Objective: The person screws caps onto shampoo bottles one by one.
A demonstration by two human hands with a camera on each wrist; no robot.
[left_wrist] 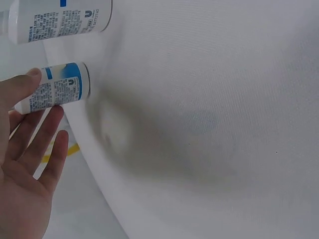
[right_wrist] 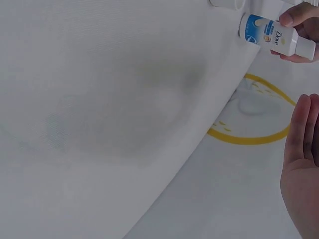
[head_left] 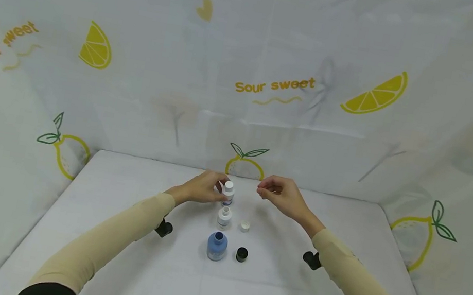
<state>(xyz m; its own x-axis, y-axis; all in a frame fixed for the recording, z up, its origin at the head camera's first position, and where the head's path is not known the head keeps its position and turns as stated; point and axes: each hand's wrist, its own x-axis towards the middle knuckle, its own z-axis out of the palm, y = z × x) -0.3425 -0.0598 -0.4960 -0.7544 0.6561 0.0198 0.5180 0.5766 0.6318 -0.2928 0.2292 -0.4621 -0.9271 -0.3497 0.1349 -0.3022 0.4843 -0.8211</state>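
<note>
My left hand (head_left: 201,188) holds a small white Dove bottle (head_left: 228,195) at the back of the row, thumb on one side and fingers on the other. The bottle stands upright with a white cap on it; its blue label shows in the right wrist view (right_wrist: 269,35). To the right of that bottle, apart from it, my right hand (head_left: 283,195) hovers with loosely bent fingers and nothing visible in them. In front of the held bottle stands a second white bottle (head_left: 224,218) with a bare neck.
Nearest me is a blue bottle (head_left: 217,247) with its mouth uncovered. A black cap (head_left: 242,254) lies to its right, and a white cap (head_left: 244,226) lies right of the second white bottle. A lemon-print curtain (head_left: 159,77) hangs behind the white table (head_left: 139,277).
</note>
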